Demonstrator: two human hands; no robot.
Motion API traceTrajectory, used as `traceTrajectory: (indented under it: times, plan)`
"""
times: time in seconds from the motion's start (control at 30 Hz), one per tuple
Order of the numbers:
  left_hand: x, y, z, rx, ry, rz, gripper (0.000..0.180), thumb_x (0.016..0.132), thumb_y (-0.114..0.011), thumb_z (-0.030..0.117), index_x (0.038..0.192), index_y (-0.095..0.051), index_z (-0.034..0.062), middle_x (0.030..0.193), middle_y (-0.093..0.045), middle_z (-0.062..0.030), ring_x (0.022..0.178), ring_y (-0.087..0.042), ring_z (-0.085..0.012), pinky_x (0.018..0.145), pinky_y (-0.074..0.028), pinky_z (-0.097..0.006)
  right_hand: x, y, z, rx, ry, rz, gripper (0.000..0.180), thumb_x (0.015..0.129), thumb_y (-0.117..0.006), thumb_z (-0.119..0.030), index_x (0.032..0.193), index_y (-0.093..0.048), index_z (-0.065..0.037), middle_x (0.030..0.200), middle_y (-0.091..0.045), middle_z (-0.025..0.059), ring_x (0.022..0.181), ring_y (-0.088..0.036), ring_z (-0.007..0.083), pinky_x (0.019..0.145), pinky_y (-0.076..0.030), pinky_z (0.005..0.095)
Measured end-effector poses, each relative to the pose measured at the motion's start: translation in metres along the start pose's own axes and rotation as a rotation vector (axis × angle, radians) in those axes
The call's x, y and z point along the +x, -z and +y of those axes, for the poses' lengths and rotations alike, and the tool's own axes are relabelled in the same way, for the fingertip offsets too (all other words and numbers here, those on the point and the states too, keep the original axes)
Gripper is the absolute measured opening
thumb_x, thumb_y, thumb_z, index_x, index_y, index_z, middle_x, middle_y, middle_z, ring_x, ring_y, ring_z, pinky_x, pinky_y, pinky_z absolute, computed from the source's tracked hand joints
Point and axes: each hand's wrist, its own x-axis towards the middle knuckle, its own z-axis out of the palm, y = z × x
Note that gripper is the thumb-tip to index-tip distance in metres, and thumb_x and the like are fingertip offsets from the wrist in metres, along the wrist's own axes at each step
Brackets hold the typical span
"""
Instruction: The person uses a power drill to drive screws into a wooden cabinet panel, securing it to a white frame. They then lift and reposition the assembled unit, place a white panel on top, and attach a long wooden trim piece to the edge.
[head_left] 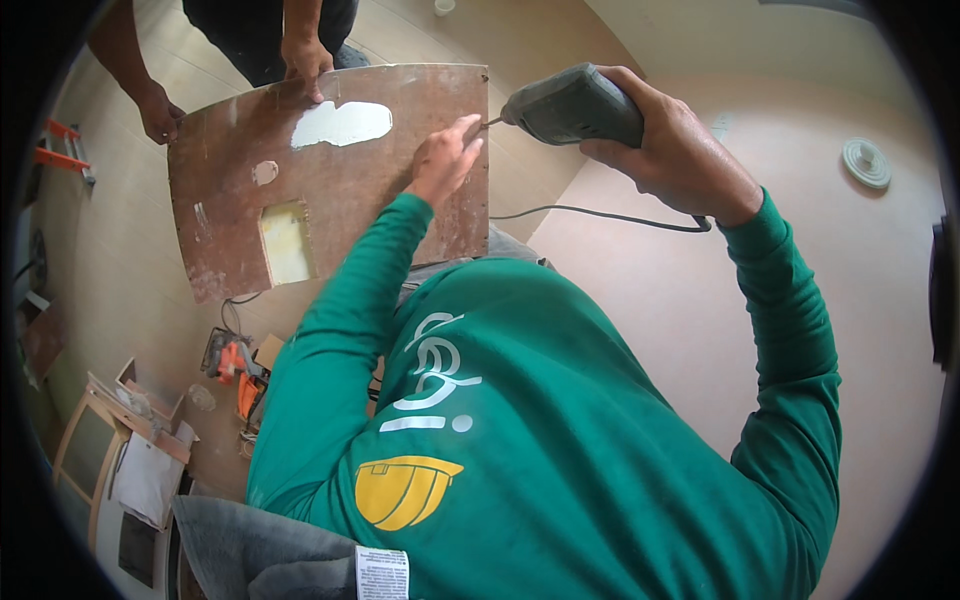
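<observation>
- Wooden panel (380,170) — it sits just ahead of the green shirt (590,400), the left hand (445,158) against its face near the right edge; whether those fingers pinch something small or only rest there, I cannot tell.
- The right hand (680,140) is wrapped round a power drill (580,108), its bit (493,122) aimed at that edge, close beside the left fingers.
- Drilling or driving here looks under way, not finished; whether the bit has entered the wood, and how much remains, cannot be made out.
- The panel is reddish-brown and scuffed, with an irregular white patch (345,124) and a pale, roughly rectangular opening or recess (287,242) — seemingly already made.
- Farther out, a co-worker's hands (307,65) steady the far side.
</observation>
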Motion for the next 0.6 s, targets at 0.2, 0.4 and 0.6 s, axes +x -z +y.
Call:
traceTrajectory:
  times: [0.2,0.4,0.6]
  plan:
    - [0.047,-0.018,-0.016,0.305,-0.043,-0.092,0.021,0.097,-0.069,0.038,0.099,-0.077,0.0184,0.097,-0.075,-0.0073,0.090,-0.072,-0.0308,0.079,-0.058,-0.043,-0.012,0.001,-0.007,0.039,-0.088,0.046,0.057,0.091,-0.079,-0.022,0.140,-0.055,-0.005,0.110,-0.073,0.0234,0.096,-0.073,0.0394,0.087,-0.058,0.0446]
    - [0.046,-0.018,-0.033,0.162,-0.040,0.069,0.021,0.101,-0.064,0.033,0.103,-0.072,0.0135,0.091,-0.074,-0.0085,0.081,-0.073,-0.0282,0.073,-0.058,-0.040,-0.054,0.004,-0.003,0.267,-0.294,0.024,0.060,0.089,-0.080,-0.018,0.142,-0.054,-0.002,0.115,-0.072,0.0236,0.106,-0.072,0.0347,0.094,-0.056,0.0425]
    - [0.036,0.021,-0.037,-1.028,0.479,-0.098,0.025,0.099,-0.048,0.026,0.092,-0.064,0.0079,0.077,-0.066,-0.0060,0.072,-0.067,-0.0174,0.060,-0.054,-0.033,-0.084,-0.036,0.019,0.377,-0.206,0.086,0.063,0.089,-0.080,-0.014,0.143,-0.053,0.001,0.122,-0.071,0.0247,0.112,-0.071,0.0365,0.099,-0.055,0.0428]
